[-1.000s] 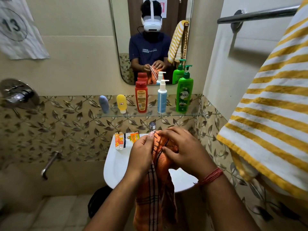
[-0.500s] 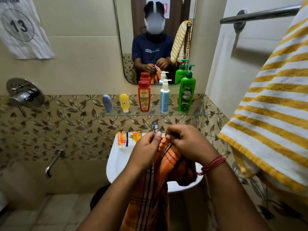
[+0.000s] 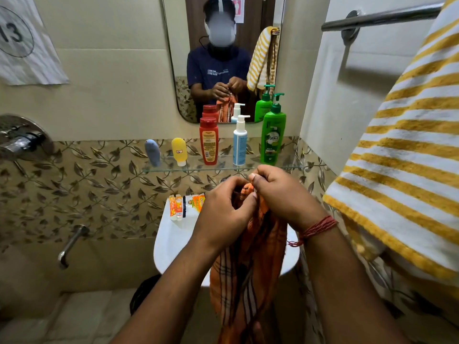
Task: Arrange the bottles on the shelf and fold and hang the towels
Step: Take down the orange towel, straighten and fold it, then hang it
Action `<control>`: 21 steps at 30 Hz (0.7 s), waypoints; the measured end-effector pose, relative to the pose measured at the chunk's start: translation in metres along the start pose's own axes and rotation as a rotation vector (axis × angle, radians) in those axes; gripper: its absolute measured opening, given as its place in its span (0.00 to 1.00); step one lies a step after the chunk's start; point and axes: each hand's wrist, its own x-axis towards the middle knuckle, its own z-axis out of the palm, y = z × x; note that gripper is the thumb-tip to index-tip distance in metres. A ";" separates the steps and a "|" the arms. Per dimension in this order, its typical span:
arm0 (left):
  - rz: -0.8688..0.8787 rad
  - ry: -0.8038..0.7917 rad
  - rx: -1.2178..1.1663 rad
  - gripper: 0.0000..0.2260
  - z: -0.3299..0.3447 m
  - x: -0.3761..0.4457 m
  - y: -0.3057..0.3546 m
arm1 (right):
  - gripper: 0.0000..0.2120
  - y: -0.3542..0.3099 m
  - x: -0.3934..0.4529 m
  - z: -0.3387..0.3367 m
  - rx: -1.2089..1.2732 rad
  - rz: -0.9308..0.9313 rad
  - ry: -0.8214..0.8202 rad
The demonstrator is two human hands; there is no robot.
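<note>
The orange towel [image 3: 248, 264] is held up over the sink [image 3: 173, 242]. Its top edge is pinched by the left hand [image 3: 223, 217] and the right hand [image 3: 285, 197], which are close together and almost touching. The fingers of both hands are curled round the cloth. The rest of the towel hangs down loose below the fingers, between the two arms.

Above and behind the fingers is the glass shelf [image 3: 285, 167]. Five bottles are lined up on it: a grey one [image 3: 152, 153], a yellow one [image 3: 178, 151], a red one [image 3: 209, 141], a white one [image 3: 240, 141] and a green one [image 3: 272, 135]. Small packets [image 3: 177, 207] are lying on the sink rim, just left of the fingers. A striped towel [image 3: 397, 155] is already hung on the rail [image 3: 377, 18], up and to the right of the fingers.

The towel is bunched, so it looks like a corner is being looked for. The fold could come out crooked if the wrong edge is grabbed. The cloth could slip and drop into the sink, because only a small bit is held. If the hands are lifted fast, the bottles could be knocked over, since the shelf is so near.
</note>
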 end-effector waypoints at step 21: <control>0.018 0.219 0.050 0.08 -0.009 0.028 0.007 | 0.10 -0.027 0.006 -0.013 -0.086 -0.042 0.021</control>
